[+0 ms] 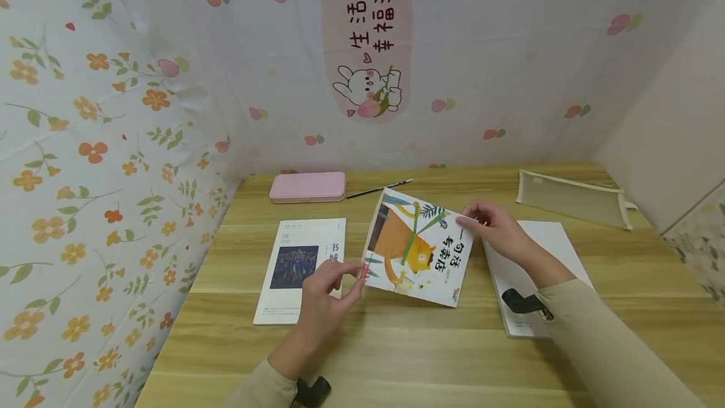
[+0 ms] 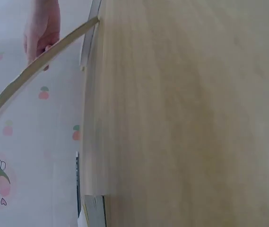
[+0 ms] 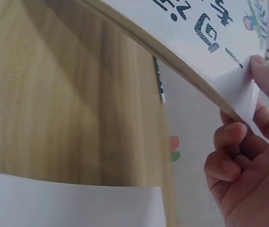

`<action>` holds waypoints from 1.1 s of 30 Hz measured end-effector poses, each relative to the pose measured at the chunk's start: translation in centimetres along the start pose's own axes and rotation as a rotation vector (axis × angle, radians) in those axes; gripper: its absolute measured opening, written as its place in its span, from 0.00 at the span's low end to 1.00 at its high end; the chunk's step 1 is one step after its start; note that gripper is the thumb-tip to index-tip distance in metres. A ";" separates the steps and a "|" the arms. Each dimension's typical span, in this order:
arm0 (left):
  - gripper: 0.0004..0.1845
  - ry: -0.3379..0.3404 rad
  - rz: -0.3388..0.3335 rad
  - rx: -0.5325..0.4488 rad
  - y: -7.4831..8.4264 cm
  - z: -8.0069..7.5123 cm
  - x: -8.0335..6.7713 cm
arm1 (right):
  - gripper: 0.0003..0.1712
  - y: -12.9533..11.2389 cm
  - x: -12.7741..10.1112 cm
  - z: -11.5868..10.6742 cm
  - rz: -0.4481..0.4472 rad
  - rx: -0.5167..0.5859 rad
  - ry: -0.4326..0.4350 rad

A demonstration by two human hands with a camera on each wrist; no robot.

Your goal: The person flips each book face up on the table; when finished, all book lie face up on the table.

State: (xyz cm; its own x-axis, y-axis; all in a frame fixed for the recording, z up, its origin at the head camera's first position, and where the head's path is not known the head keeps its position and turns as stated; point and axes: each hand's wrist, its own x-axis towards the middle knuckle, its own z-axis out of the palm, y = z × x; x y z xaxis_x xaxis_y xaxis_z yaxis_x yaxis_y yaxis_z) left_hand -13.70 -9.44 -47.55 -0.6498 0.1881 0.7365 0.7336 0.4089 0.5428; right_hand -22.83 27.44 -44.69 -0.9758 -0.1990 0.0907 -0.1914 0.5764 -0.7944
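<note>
At the left side of the bench, a floral cloth hangs alongside the edge. Next to it, a white magazine with a dark cover picture lies flat, face up; a pink case lies behind it, near the rear edge. The left hand overlaps the magazine's right side in the head view and is nearly closed, thumb and fingertips pinching the left edge of a picture book. A dark pencil lies between the case and the rear of the picture book. The picture book is held above the middle of the bench, cover up, tilted and rotated; the left wrist view shows it edge-on and slightly bowed. The right hand grips the book's right corner, thumb flat on the cover and the other fingers curled below. Beneath the right forearm, a white book lies on the bench, partly hidden by the sleeve. Farther right, a mesh pouch with pale trim lies toward the rear edge.
</note>
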 end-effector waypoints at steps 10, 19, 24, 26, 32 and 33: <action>0.12 -0.089 -0.063 0.042 -0.9 -0.3 -0.7 | 0.16 1.7 -0.2 0.6 -0.050 0.015 -0.079; 0.06 -0.374 -0.384 0.179 -0.1 -0.8 -0.3 | 0.18 2.6 0.3 0.5 -0.112 -0.011 -0.180; 0.05 -0.524 -0.507 0.208 0.3 -0.6 -0.1 | 0.21 2.9 0.6 0.9 -0.103 -0.057 -0.230; 0.06 -0.559 -0.521 0.185 0.3 -0.5 -0.1 | 0.21 2.9 0.7 1.1 -0.102 -0.076 -0.242; 0.05 -0.654 -0.573 0.136 0.2 -0.2 -0.2 | 0.21 2.7 1.1 1.7 -0.086 -0.154 -0.270; 0.05 -0.667 -0.583 0.137 0.2 -0.1 -0.1 | 0.21 2.7 1.2 1.8 -0.088 -0.156 -0.271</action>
State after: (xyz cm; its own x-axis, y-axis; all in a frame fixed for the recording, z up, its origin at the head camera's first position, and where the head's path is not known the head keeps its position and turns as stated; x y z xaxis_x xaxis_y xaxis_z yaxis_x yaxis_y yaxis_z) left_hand -13.44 -9.51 -47.49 -0.9238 0.3795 -0.0518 0.2486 0.6969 0.6727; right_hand -24.37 27.37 -47.80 -0.8951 -0.4452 -0.0255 -0.3079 0.6584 -0.6868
